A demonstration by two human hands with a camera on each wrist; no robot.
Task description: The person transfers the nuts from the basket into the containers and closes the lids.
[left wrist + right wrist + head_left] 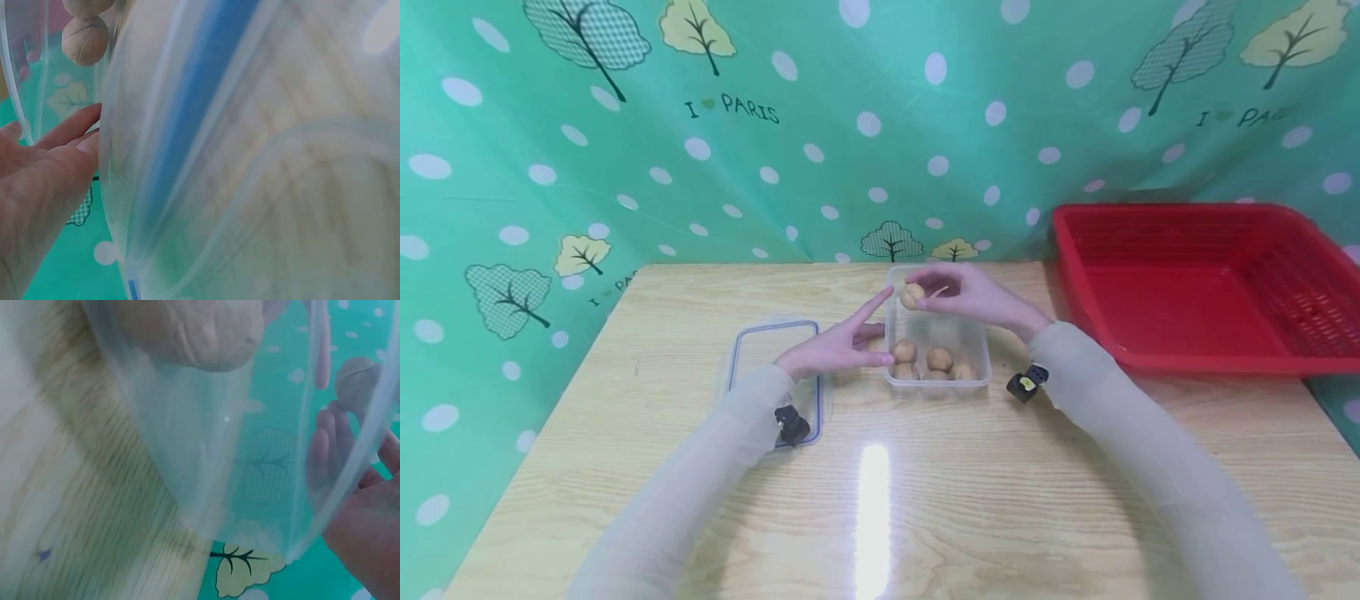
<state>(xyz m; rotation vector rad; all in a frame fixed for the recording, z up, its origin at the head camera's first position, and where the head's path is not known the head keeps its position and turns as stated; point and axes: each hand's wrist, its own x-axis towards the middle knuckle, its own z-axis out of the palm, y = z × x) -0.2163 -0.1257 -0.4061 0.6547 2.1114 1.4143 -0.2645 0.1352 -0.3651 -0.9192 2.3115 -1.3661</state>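
A clear plastic box (946, 332) stands near the back of the table, with several walnuts (938, 359) gathered at its near end. Over the far part of the box, my right hand (972, 293) pinches a walnut (913, 296) between thumb and fingers; this walnut (357, 381) also shows in the right wrist view. My left hand (838, 346) is at the box's left side, fingers extended, the index finger pointing up along it and the thumb at the rim. In the left wrist view, the left hand (47, 178) is partly covered by clear plastic.
A clear lid with a blue seal (817, 392) lies on the table beneath the left forearm. To the right stands a large red basket (1078, 292). A green patterned cloth (850, 108) hangs behind the wooden table (970, 500).
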